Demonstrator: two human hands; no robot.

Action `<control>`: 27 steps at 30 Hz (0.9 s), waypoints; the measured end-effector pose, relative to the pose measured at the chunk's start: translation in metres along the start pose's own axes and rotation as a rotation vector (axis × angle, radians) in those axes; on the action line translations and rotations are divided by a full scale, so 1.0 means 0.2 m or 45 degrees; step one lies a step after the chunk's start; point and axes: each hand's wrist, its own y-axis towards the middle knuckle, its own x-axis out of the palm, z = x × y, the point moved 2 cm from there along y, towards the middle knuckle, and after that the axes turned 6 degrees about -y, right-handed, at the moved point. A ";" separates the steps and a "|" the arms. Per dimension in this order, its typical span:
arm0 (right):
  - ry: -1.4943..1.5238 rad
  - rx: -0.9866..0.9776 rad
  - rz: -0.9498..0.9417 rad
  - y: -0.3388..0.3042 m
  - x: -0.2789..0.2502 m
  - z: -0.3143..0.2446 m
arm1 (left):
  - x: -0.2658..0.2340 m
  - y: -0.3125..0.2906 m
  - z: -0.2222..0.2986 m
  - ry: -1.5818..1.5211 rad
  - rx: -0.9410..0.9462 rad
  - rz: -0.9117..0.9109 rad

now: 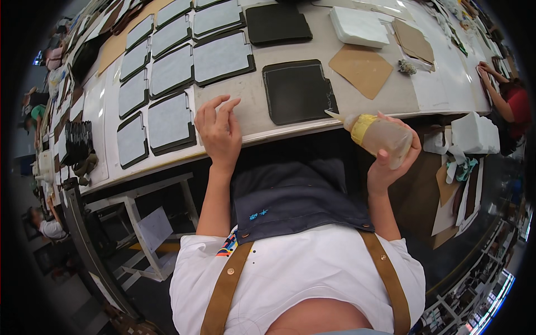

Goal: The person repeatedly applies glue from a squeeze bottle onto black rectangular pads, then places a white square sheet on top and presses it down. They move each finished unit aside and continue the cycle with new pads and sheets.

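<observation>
In my right hand is a translucent squeeze bottle with yellow tape round its shoulder, tilted so its thin nozzle points left. The nozzle tip is at the lower right edge of a black panel; whether it touches cannot be made out. A pale, wet-looking line runs along that edge. My left hand is raised by the table's front edge, fingers loosely bent and apart, holding nothing. Beside it lie black pieces topped with light grey sheets, set out in rows.
Another black panel lies farther back. To its right are a white foam-like stack, a tan sheet and brown pieces. A co-worker in a red top works at the far right. A white-framed stand is below the table at left.
</observation>
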 end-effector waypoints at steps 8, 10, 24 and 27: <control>0.150 0.002 -0.147 -0.05 0.11 -0.02 | 0.00 0.00 0.01 -0.012 -0.011 0.010; 0.195 0.000 -0.174 -0.06 0.15 -0.02 | 0.00 0.00 0.00 -0.012 -0.006 0.016; 0.535 0.144 -0.272 -0.07 0.38 -0.04 | 0.01 0.01 0.00 0.008 0.003 0.004; 0.834 0.746 0.060 0.09 0.30 -0.04 | 0.00 0.00 0.01 0.015 -0.005 -0.007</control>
